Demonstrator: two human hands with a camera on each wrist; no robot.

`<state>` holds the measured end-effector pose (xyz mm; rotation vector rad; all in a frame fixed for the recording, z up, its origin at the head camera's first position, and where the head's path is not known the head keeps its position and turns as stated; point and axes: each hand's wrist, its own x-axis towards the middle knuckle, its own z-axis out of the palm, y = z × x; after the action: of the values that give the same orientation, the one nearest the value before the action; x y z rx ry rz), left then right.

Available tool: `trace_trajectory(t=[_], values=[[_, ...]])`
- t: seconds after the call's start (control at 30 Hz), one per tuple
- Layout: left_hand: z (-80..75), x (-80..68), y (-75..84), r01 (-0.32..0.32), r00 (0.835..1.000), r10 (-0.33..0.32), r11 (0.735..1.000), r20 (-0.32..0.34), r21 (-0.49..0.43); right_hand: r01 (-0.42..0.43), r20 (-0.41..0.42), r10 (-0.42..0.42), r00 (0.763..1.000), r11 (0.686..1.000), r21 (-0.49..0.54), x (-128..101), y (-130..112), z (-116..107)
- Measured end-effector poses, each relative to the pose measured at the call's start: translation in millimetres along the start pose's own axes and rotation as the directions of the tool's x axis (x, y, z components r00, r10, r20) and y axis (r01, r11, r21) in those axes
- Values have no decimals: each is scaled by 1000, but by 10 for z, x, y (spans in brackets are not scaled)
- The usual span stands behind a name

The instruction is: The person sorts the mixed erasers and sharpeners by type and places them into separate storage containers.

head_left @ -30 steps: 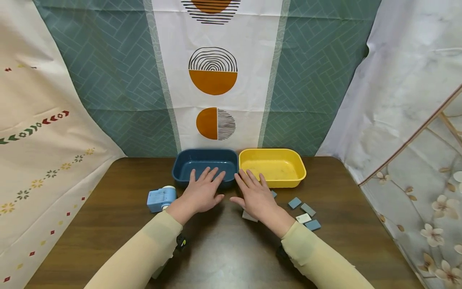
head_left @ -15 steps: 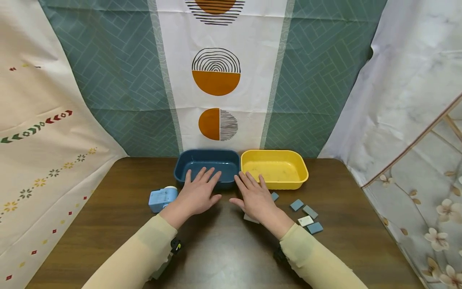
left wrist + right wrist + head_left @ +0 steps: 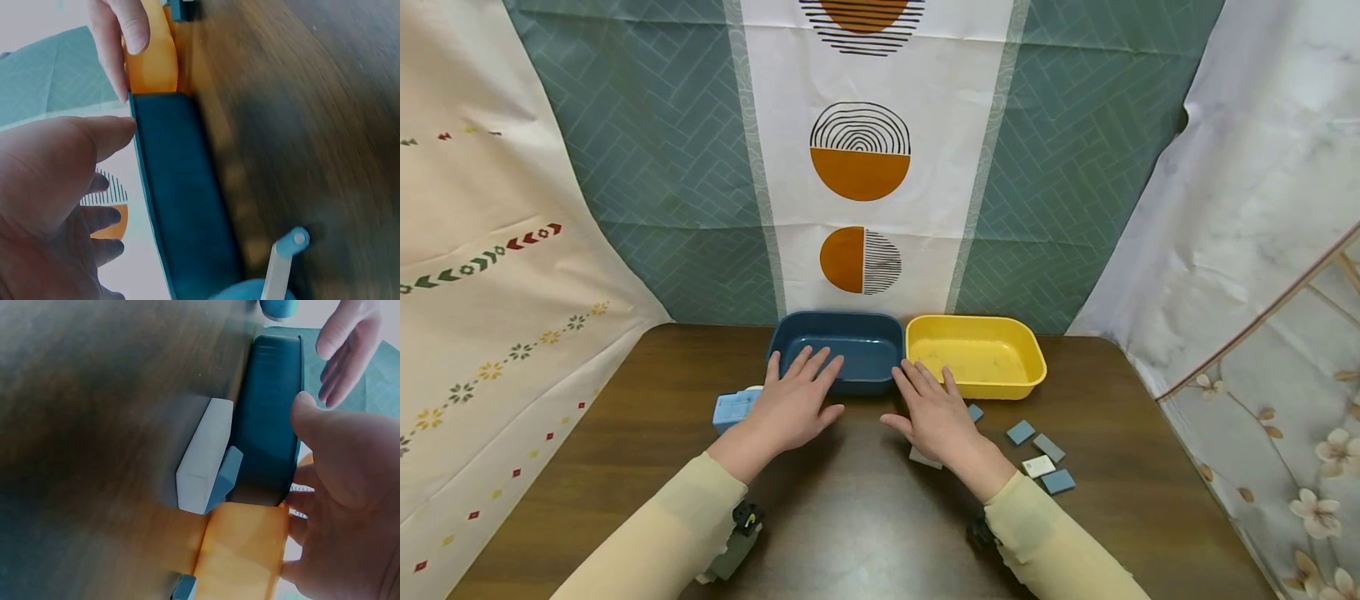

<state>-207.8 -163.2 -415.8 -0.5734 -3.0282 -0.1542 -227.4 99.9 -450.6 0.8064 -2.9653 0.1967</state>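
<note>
My left hand (image 3: 790,410) is held over the table with straight, spread fingers, its fingertips overlapping the near rim of the navy tray (image 3: 867,388) in the head view. Beside its wrist, partly hidden, is a light blue boxy object (image 3: 730,410); the left wrist view shows its white arm (image 3: 277,275) with a round blue end. My right hand (image 3: 936,418) is likewise spread, fingertips near the corner where the navy tray meets the yellow tray (image 3: 1000,391). Below it lies a white block (image 3: 206,456), partly covered in the head view, with a blue block (image 3: 227,475) behind. Neither hand holds anything.
Right of my right hand lie several small flat blocks, including a blue one (image 3: 1021,432), a grey one (image 3: 1048,448) and a white one (image 3: 1038,466). A grey-green object (image 3: 735,553) shows partly under my left forearm. Patterned cloths (image 3: 865,267) hang behind the brown table (image 3: 850,517).
My left hand has drifted left, away from the right hand, and covers more of the light blue object. The head view has turned slightly left. My right hand keeps nearly the same place.
</note>
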Motion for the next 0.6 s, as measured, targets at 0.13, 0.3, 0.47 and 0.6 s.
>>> trace_trajectory(t=[0.13, 0.3, 0.47, 0.6], values=[[-20, -51, -47, 4, 1000, -4, 1000, -7, 10, -8, 1, 8, 1000, 999, 31, -11, 10, 2], [-42, -139, -130, 12, 1000, -12, 1000, -27, 17, -4, -11, 4, 1000, 1000, 25, -7, 5, 27], [-85, -254, -215, 17, 999, -17, 1000, -42, 14, 3, -16, -3, 1000, 1000, 13, 3, 6, 37], [-115, -313, -269, 18, 998, -16, 999, -61, 37, -5, -10, 5, 1000, 1000, 29, 2, 5, 9]])
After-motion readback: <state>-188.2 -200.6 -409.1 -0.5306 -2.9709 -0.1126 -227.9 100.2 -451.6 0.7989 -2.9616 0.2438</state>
